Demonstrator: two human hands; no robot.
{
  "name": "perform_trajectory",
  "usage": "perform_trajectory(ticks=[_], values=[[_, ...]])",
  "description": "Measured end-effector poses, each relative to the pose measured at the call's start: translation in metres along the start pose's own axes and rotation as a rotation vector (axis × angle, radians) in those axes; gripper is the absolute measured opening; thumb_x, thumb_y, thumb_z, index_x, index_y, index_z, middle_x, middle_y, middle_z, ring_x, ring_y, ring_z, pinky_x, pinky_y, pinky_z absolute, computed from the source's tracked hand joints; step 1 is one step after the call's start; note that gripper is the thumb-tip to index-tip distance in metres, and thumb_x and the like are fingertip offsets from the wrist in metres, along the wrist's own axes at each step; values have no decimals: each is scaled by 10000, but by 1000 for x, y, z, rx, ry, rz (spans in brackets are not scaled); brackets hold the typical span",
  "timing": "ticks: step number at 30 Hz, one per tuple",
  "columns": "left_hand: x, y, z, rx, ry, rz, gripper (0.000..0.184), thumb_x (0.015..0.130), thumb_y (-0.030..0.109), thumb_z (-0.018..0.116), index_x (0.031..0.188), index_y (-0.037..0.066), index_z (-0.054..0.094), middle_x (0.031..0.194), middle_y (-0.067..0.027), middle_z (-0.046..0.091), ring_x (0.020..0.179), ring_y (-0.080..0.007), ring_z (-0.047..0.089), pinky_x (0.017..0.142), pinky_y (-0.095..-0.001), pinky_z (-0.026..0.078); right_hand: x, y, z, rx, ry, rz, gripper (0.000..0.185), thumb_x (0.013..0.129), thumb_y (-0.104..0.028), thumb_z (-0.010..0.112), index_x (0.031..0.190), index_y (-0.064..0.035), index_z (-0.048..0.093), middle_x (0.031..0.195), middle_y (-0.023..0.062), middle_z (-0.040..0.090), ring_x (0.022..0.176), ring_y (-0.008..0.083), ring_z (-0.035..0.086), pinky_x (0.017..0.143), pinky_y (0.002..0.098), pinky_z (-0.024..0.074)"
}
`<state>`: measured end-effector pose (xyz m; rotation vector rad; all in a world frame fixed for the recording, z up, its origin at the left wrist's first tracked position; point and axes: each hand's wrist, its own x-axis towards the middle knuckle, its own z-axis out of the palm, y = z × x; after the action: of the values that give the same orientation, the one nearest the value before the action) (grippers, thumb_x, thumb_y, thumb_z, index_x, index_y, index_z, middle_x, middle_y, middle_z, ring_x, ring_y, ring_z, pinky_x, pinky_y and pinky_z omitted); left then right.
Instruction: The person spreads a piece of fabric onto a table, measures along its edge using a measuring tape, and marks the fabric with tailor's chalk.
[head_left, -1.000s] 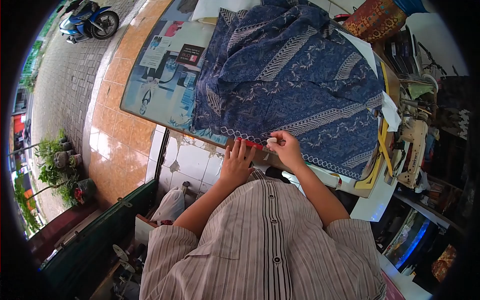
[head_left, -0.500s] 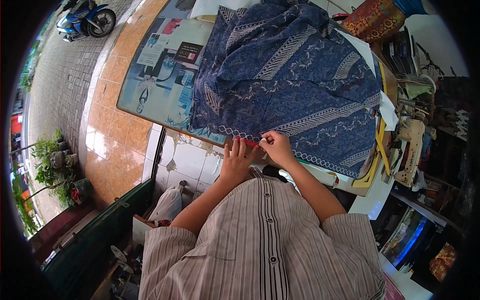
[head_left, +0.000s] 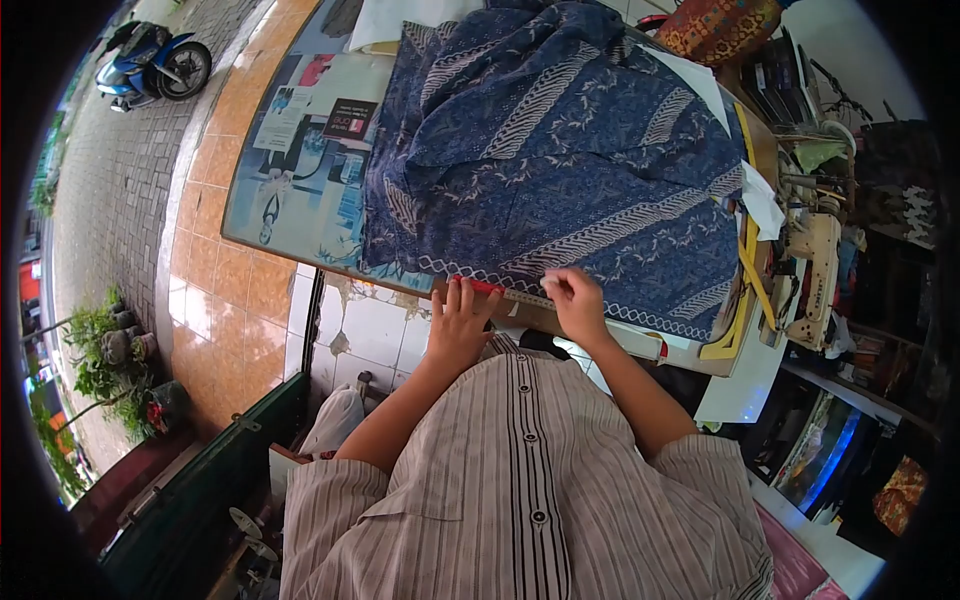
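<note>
Blue patterned cloth [head_left: 560,160] with a white border along its lower edge is spread over the table. A red strip [head_left: 478,285] lies along that edge, and the fingertips of my left hand [head_left: 458,322] rest on it, fingers spread. To the right, my right hand [head_left: 580,305] pinches a small whitish piece [head_left: 550,281] just above the cloth's border. A pale measuring strip [head_left: 527,299] shows along the edge between my hands.
Printed sheets lie under the clear table top [head_left: 290,190] at the left. Yellow rulers [head_left: 752,270] and a sewing machine [head_left: 815,280] are at the right. White paper [head_left: 762,203] sticks out by the cloth. A motorbike [head_left: 155,65] stands outside.
My right hand first moved left toward my left hand, then back right along the edge, still pinching the whitish piece. The whole view has shifted a little, and my left hand stays on the red strip.
</note>
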<state>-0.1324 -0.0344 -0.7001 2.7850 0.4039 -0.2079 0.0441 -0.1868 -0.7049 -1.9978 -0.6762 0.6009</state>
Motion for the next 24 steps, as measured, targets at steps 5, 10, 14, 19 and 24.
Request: perform_trajectory(ticks=[5,10,14,19,24], values=[[1,4,-6,-5,-69,-38,817,757,364,786,1454,254,376,1445,-258,362,1370,-439,325,1091,-597,287,-59,32,-25,-374,-88,-361,174,822,-91,716,924,-49,582,1160,87,643,1071,263,627,865,376,512],[3,10,-8,-19,-112,-84,742,798,369,751,1449,252,413,1466,-263,337,1387,-448,289,1120,-582,241,-81,64,-41,-606,-109,-414,200,818,-125,716,939,-87,560,1333,77,580,1223,262,556,969,416,469],[5,18,-14,-142,-58,-156,601,820,371,721,1372,229,531,1457,-274,332,1395,-455,259,1140,-587,184,-81,72,-41,-597,-123,-405,163,842,-154,688,943,-94,575,1334,75,581,1237,254,541,1003,421,440],[12,36,-5,-74,33,-149,584,834,368,701,1351,144,544,1456,-239,348,1396,-421,276,1146,-559,203,-78,90,-35,-579,-135,-465,96,858,-170,653,901,-103,600,1333,82,586,1231,247,537,1012,420,423],[24,54,27,-89,26,259,686,772,384,740,1350,97,506,1416,-104,448,1337,-285,418,1133,-472,311,-74,84,-37,-522,-156,-423,105,844,-146,681,913,-99,617,1312,91,604,1202,263,562,998,424,427]])
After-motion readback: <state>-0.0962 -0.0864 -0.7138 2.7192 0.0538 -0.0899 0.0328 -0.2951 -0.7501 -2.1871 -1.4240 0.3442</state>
